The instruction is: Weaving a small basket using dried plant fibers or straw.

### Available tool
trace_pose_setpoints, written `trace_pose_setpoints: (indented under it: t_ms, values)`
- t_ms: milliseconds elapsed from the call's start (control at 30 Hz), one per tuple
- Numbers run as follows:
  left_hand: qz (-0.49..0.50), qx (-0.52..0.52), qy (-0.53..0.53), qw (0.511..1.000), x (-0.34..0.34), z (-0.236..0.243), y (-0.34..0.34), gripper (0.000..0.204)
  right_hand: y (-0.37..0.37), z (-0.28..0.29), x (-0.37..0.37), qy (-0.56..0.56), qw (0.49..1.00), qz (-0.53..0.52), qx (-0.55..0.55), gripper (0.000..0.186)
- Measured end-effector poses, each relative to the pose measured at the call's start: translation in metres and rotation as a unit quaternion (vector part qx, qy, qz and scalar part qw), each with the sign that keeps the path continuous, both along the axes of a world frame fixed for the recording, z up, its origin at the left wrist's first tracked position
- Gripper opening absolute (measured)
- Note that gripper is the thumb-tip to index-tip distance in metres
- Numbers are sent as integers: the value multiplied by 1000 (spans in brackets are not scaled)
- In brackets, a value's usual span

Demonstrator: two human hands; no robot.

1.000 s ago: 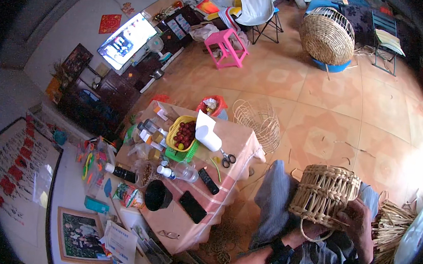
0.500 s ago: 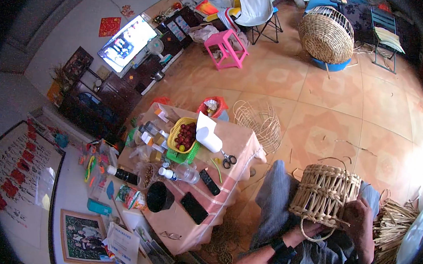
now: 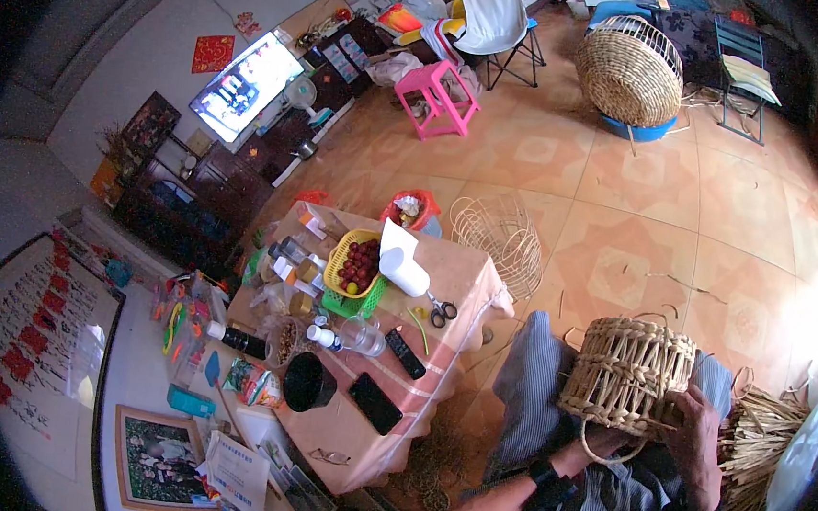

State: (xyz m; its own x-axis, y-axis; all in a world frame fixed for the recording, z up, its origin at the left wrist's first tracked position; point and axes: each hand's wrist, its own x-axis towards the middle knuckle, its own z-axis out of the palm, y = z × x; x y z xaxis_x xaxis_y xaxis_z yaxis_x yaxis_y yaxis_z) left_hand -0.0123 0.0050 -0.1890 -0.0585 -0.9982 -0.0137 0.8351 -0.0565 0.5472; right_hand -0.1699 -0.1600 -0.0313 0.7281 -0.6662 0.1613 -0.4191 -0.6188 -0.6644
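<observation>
A small woven straw basket [image 3: 626, 369], pale and open-worked with braided bands, rests tilted over my lap. One looped handle [image 3: 595, 455] hangs from its near side, and another thin loop stands at its far side. My left hand [image 3: 608, 442] is against the basket's near underside, its fingers hidden by the weave. At the lower right edge, my right hand [image 3: 691, 419] has thumb and fingers closed on the braided rim. Whether a loose strand is also pinched there is too small to tell.
Bundled dry straw [image 3: 758, 437] and a pale plastic bag [image 3: 806, 460] lie at my right. At left, a cloth-covered table [image 3: 456, 269] bears fruit, bottles, scissors [image 3: 442, 313] and a phone [image 3: 375, 404]. An unfinished wire-like frame [image 3: 501, 244], pink stool [image 3: 438, 99] and large basket [image 3: 630, 76] stand beyond.
My right hand has turned and its fingers have shifted at the basket's lower right edge, showing more of the back of the hand. The basket has moved very slightly left.
</observation>
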Motion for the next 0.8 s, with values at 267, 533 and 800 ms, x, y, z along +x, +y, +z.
trace_pose_setpoints:
  t_ms: [267, 533, 800]
  values:
    - [8, -28, -6, 1000, 8, -24, 12, 54, -2, -3, 4, -17, 1000, 20, 15, 20]
    - [19, -21, -42, 999, 1, -4, 2, 54, -4, -9, -7, -41, 999, -7, 32, 21]
    - [29, -2, -66, 997, 5, -5, 7, 52, -6, -22, -31, -142, 860, -78, 483, 11]
